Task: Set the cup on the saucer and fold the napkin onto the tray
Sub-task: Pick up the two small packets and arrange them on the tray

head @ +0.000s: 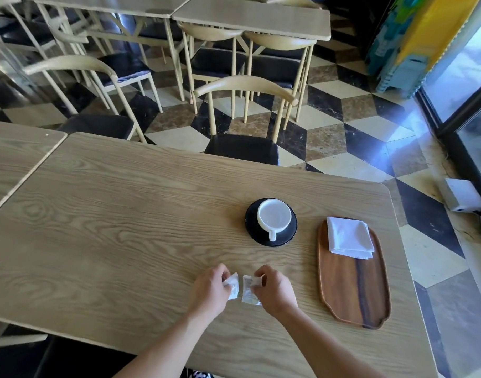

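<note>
A white cup (274, 217) stands on a black saucer (251, 225), its handle pointing toward me. To the right lies a wooden tray (354, 290) with a folded white napkin (348, 237) on its far end. Near the table's front, my left hand (210, 290) pinches a small white packet (233, 285). Just beside it, my right hand (273, 290) pinches a second white packet (250, 290). Both packets lie low over the tabletop, a small gap between them.
The light wooden table (124, 227) ends at a rounded corner on the right, past the tray. A black-seated chair (242, 151) is tucked in at the far edge. More tables and chairs fill the room behind.
</note>
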Demonstrator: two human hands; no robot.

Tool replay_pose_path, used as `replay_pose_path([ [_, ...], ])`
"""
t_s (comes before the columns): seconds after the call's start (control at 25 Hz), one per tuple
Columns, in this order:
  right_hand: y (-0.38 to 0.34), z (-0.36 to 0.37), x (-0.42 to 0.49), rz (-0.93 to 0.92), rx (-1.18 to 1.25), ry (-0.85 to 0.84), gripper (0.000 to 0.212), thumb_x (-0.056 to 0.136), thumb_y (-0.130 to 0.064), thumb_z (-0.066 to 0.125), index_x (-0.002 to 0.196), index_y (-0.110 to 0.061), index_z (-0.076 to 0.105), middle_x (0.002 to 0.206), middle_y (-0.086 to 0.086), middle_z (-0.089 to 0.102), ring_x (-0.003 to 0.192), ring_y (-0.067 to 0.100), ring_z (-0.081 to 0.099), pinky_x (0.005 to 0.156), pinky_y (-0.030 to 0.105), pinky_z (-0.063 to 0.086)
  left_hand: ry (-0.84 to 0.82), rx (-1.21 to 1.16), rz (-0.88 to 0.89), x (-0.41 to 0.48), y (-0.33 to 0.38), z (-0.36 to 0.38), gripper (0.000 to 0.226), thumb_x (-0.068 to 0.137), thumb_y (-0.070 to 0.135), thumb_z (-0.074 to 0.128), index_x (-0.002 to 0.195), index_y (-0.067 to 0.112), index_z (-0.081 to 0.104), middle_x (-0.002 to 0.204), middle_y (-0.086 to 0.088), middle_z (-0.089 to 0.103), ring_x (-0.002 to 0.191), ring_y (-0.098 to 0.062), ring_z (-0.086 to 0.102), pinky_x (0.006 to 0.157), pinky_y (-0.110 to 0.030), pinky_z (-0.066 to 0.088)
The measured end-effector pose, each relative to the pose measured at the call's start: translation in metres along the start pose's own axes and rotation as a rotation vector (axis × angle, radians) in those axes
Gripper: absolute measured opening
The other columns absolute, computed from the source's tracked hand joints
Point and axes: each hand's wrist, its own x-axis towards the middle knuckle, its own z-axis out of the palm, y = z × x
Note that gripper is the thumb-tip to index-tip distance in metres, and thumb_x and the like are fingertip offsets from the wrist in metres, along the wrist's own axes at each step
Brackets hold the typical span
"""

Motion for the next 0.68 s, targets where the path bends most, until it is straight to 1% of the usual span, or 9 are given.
replay_pose_path([
  [0.12,0.007,-0.011,0.001,0.035,0.089,0.054,0.018,0.082,-0.017,0.064,0.099,-0.022,0.064,0.076,-0.009,0.062,0.070,0.013,0.061,0.062,0.031,0.054,0.010,-0.050,-0.025,-0.001,0.006,0.000,0.017,0.079,0.017,0.064,0.074,0.027,0.051,0.072,0.008,0.061,0.070,-0.015,0.056,0.062,-0.030,0.041],
  [0.2,0.012,-0.017,-0.001,0.055,0.145,0.083,0.014,0.082,-0.017,0.065,0.095,-0.022,0.064,0.073,-0.009,0.060,0.065,0.007,0.058,0.059,0.028,0.053,-0.001,-0.068,-0.028,-0.001,0.012,0.000,0.016,0.078,0.018,0.064,0.073,0.026,0.052,0.067,0.010,0.059,0.066,-0.013,0.055,0.058,-0.029,0.038],
  [0.24,0.014,-0.020,-0.001,0.066,0.165,0.094,0.012,0.081,-0.017,0.065,0.092,-0.022,0.063,0.073,-0.009,0.061,0.063,0.007,0.058,0.059,0.028,0.054,-0.007,-0.081,-0.021,-0.001,0.014,0.001,0.017,0.078,0.016,0.063,0.072,0.027,0.051,0.066,0.010,0.058,0.065,-0.012,0.054,0.057,-0.027,0.037],
  [0.32,0.019,-0.026,-0.003,0.083,0.200,0.110,0.009,0.080,-0.017,0.065,0.087,-0.023,0.063,0.073,-0.007,0.064,0.062,0.009,0.062,0.061,0.032,0.058,-0.022,-0.152,-0.014,0.002,0.021,0.003,0.021,0.076,0.011,0.061,0.068,0.027,0.049,0.064,0.011,0.054,0.061,-0.010,0.049,0.054,-0.025,0.036],
  [0.44,0.029,-0.042,-0.006,0.115,0.266,0.158,0.008,0.079,-0.018,0.065,0.084,-0.023,0.064,0.077,-0.005,0.067,0.068,0.018,0.068,0.064,0.040,0.060,-0.047,-0.224,0.006,0.005,0.034,0.009,0.025,0.072,0.005,0.056,0.064,0.027,0.047,0.059,0.011,0.050,0.057,-0.012,0.045,0.054,-0.029,0.037],
  [0.56,0.048,-0.069,-0.011,0.160,0.313,0.260,0.010,0.079,-0.019,0.067,0.082,-0.028,0.064,0.078,-0.005,0.068,0.072,0.015,0.067,0.065,0.041,0.060,-0.086,-0.255,0.062,0.008,0.058,0.020,0.026,0.072,0.003,0.056,0.065,0.027,0.048,0.061,0.011,0.051,0.060,-0.013,0.046,0.058,-0.033,0.041],
  [0.6,0.056,-0.079,-0.012,0.180,0.332,0.296,0.009,0.080,-0.020,0.068,0.081,-0.028,0.063,0.078,-0.006,0.067,0.073,0.014,0.067,0.062,0.040,0.061,-0.091,-0.246,0.078,0.009,0.069,0.024,0.024,0.072,0.004,0.058,0.066,0.026,0.050,0.062,0.011,0.053,0.060,-0.012,0.048,0.058,-0.032,0.042],
  [0.68,0.075,-0.102,-0.016,0.232,0.354,0.379,0.009,0.081,-0.021,0.067,0.078,-0.027,0.061,0.078,-0.007,0.067,0.071,0.011,0.066,0.052,0.034,0.058,-0.096,-0.199,0.129,0.010,0.098,0.035,0.017,0.073,0.009,0.060,0.071,0.025,0.055,0.063,0.012,0.057,0.060,-0.007,0.051,0.055,-0.025,0.039],
])
